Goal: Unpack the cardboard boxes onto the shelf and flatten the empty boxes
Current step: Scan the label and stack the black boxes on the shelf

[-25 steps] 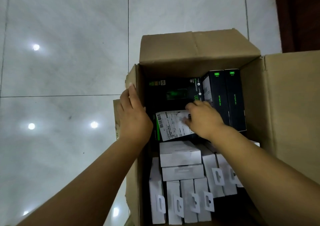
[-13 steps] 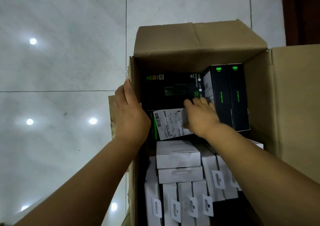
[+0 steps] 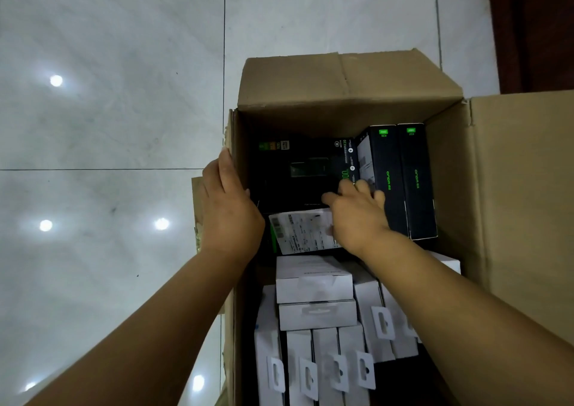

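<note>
Since a second ago the right hand (image 3: 357, 216) has crept from the white label (image 3: 302, 233) toward the far end of the carton (image 3: 348, 85), its fingers (image 3: 360, 186) now curled down into the gap beside the flat black box (image 3: 298, 172). Whether they have hold of anything cannot be told; the tips are hidden. Just right of that grip stand two upright black boxes (image 3: 400, 179); white boxes (image 3: 315, 284) lie nearer the wrist. The left hand (image 3: 228, 210) still rests flat-fingered against the carton's left wall. Unpacking looks barely begun, with a first lift likely next.
</note>
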### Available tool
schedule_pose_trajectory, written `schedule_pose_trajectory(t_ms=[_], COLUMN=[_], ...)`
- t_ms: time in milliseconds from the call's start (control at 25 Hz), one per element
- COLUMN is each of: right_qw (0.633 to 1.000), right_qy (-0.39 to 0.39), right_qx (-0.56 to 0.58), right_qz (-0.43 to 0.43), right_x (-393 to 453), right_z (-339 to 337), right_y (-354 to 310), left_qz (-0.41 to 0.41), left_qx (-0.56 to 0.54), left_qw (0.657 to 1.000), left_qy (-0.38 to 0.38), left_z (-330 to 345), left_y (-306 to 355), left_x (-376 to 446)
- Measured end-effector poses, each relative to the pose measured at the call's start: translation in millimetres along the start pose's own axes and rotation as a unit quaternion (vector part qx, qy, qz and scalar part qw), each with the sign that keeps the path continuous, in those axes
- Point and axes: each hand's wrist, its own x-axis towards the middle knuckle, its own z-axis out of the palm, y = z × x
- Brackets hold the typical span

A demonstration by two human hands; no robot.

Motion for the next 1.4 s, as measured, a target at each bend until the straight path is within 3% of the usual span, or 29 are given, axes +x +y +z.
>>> schedule_pose_trajectory(t_ms=[360,560,720,840,1120,1240,1400], right_qw=[1.0,0.983,0.935,0.873,0.802,0.755,0.7], right_qy=[0.026,0.081,0.154,0.204,0.228,0.202,0.142], right_qx=[0.013,0.156,0.297,0.413,0.536,0.614,0.697], right_qz=[-0.001,0.048,0.117,0.158,0.133,0.111,0.067], right_x=[-18,-48,-71,-82,-113,-128,-143], right_z=[5,-7,-23,-30,-54,-58,-63], right_y=[1,6,12,26,32,26,5], left_qz=[-0.014,-0.003,-0.03,-0.038,-0.03,-0.042,-0.071], left_qx=[-0.005,-0.059,-0.107,-0.129,-0.16,-0.25,-0.418], left_qw=[1.0,0.995,0.988,0.986,0.982,0.955,0.877], left_qy=[-0.027,-0.086,-0.104,-0.1,-0.099,-0.154,-0.226], left_z=[-6,-24,-38,-46,-62,-71,-79], left_y=[2,-5,-7,-7,18,31,43], left_x=[-1,-10,-30,-43,-61,-66,-75])
